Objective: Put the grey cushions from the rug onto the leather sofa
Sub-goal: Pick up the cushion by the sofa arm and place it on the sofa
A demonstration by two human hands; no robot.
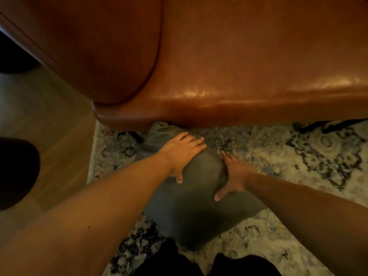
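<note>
Reaching down for a pickup, judged the step in hand. Left hand (182, 154) laid flat, fingers straight, on the grey cushion (191, 206); right hand (232, 176) pressed open against its right edge. Cushion lying on the rug (298, 156), just before the leather sofa (239, 66). Next: squeezed between both palms, lifted onto the seat. Counted: one cushion for certain, perhaps a second (159, 134) under the sofa edge; one sofa, one rug.

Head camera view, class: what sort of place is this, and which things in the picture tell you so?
Most likely a living room in a home. A brown leather sofa stands on a patterned rug beside wood flooring, and a grey cushion lies on the rug under both hands.
</note>
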